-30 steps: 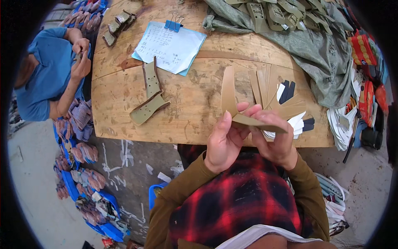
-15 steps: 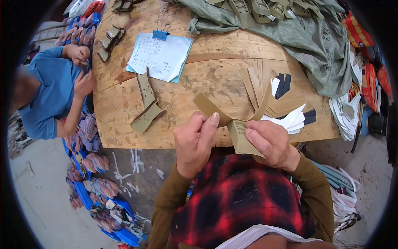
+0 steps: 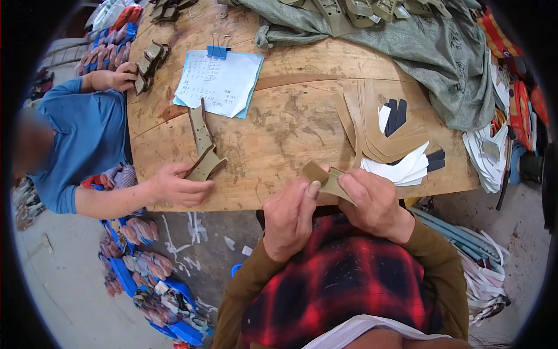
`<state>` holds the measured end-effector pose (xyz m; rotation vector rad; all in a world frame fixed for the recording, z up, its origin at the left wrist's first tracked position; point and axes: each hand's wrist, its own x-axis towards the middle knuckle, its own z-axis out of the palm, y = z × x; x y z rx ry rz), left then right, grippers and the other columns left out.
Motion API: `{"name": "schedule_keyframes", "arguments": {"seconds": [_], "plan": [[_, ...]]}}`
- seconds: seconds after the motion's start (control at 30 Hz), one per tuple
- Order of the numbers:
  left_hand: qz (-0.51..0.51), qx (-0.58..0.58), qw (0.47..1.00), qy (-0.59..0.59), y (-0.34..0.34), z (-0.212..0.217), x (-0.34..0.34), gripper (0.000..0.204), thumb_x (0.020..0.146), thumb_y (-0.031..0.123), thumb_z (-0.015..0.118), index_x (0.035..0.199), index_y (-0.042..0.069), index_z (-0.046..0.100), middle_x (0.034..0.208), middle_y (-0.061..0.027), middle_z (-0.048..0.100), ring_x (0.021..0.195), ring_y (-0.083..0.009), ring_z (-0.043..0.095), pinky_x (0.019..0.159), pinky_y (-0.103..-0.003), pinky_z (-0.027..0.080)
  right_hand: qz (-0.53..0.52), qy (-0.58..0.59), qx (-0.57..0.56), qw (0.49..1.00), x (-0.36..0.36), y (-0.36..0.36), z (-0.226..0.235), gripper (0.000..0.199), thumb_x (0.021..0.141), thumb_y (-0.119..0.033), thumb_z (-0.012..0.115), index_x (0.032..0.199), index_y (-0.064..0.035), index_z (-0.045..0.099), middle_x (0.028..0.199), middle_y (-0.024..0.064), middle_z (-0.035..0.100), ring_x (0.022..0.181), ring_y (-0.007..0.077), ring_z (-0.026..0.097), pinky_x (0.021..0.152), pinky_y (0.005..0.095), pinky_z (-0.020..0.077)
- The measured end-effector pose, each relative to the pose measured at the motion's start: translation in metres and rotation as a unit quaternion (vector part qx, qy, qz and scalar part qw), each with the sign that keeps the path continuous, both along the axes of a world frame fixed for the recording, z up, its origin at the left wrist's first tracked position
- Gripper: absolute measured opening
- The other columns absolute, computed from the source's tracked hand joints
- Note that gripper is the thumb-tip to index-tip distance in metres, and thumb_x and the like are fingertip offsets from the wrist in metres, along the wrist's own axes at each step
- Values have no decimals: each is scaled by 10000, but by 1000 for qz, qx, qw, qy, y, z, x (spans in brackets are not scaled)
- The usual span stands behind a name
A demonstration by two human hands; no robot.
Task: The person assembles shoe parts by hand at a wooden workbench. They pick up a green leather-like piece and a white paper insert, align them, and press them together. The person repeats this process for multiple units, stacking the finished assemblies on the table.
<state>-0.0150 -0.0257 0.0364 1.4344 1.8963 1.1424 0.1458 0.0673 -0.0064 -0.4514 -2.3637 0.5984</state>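
Close above the table's front edge, my left hand point(image 3: 289, 218) pinches a tan curved strip point(image 3: 315, 171), its thumb pressed on it. My right hand point(image 3: 375, 203) grips an olive moulded heel-like piece point(image 3: 335, 187), thumb and fingers on its side. The strip lies against the piece's edge where my hands meet; my fingers hide part of both. Right of my hands lies a fan of tan strips point(image 3: 398, 142), with white strips point(image 3: 404, 170) and black strips point(image 3: 397, 116) around it. Dark-edged olive pieces point(image 3: 201, 129) stand in a line to the left.
A co-worker's hand point(image 3: 183, 186) reaches to the nearest dark-edged piece; their other hand point(image 3: 124, 77) is at more pieces point(image 3: 152, 58). A clipped stack of paper point(image 3: 218, 84) lies behind. Olive pieces point(image 3: 366, 9) lie on a grey-green sack point(image 3: 407, 55). Bundles point(image 3: 148, 267) line the floor.
My hands have come closer together and the strip's raised ends have dropped out of sight around the piece. The co-worker's hands have parted, one reaching to the line of pieces.
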Motion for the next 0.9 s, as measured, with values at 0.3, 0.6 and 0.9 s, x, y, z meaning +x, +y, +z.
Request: {"name": "schedule_keyframes", "arguments": {"seconds": [0.3,0.6,0.9], "plan": [[77,56,995,37,-5,-16,7,98,902,-29,604,997,-33,624,773,-145,636,569,-271,614,525,-343,475,-2,-17,-27,999,-6,-3,1,453,688,-40,677,1110,-7,513,809,96,501,589,226,556,497,344,442],[76,133,985,78,-3,-35,7,192,876,-44,624,1065,-78,617,822,-184,666,608,-269,654,549,-339,507,-13,-50,-78,996,-11,-6,12,475,723,91,671,1150,14,479,804,134,539,616,290,576,468,373,421],[50,128,982,-127,6,-32,14,253,928,58,616,1147,-69,633,934,-183,691,815,-240,691,709,-346,532,9,-28,-267,963,-2,6,23,405,831,-37,620,1220,3,518,934,174,574,731,367,613,590,433,485]]}}
